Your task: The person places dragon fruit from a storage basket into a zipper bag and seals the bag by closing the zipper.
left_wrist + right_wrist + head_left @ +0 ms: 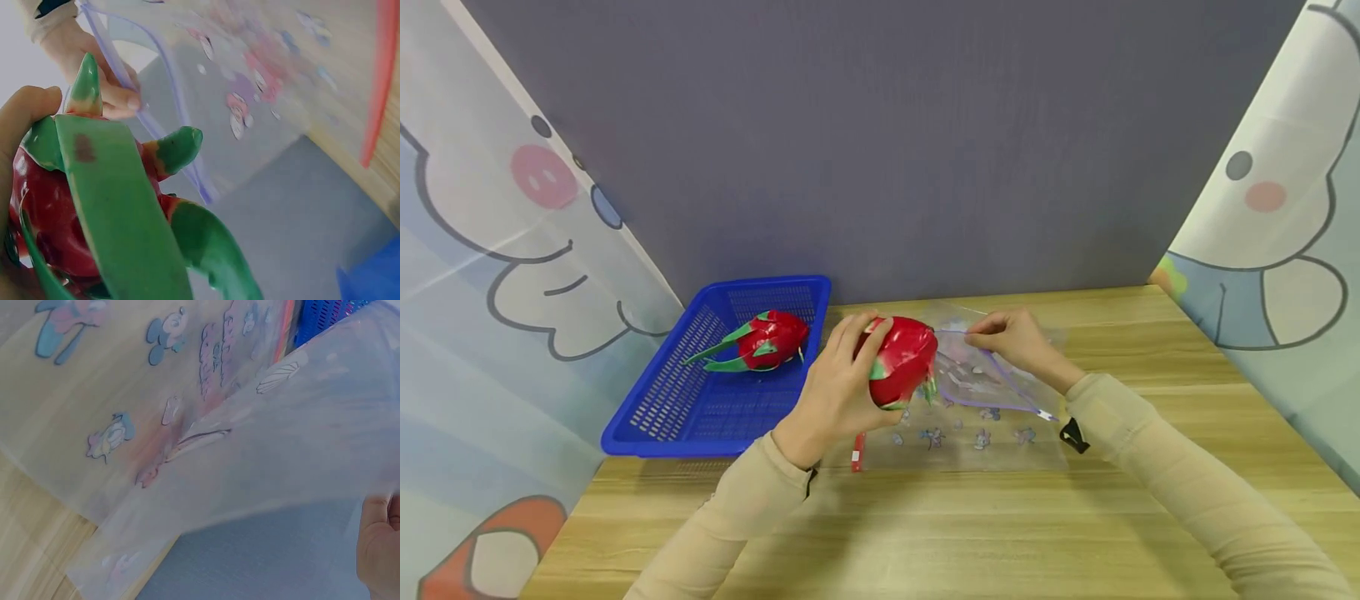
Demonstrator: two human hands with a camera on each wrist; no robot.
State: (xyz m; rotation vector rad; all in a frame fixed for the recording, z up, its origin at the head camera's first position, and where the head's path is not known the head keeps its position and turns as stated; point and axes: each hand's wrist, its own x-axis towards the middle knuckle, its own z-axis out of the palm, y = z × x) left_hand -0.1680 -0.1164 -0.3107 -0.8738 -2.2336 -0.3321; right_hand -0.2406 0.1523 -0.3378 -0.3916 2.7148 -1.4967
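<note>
My left hand (838, 387) grips a dragon fruit (904, 362), red with green scales, with its fingers over the top and its thumb beneath. In the left wrist view, long green scales of that dragon fruit (125, 206) fill the foreground. Thumb and fingers of my right hand (1018, 340) pinch the edge of a clear zip bag (955, 437), lifting its upper layer beside the fruit. The bag's purple-lined mouth gapes toward the fruit. Cartoon figures are printed on the film, seen close in the right wrist view on the bag (156, 425).
At the left stands a blue perforated basket (715, 425) holding a second dragon fruit (775, 337) with long green leaves. A red strip (857, 454) lies at the bag's left edge. Behind the wooden table (970, 533) rises a dark grey panel (880, 150); printed cloths hang on both sides.
</note>
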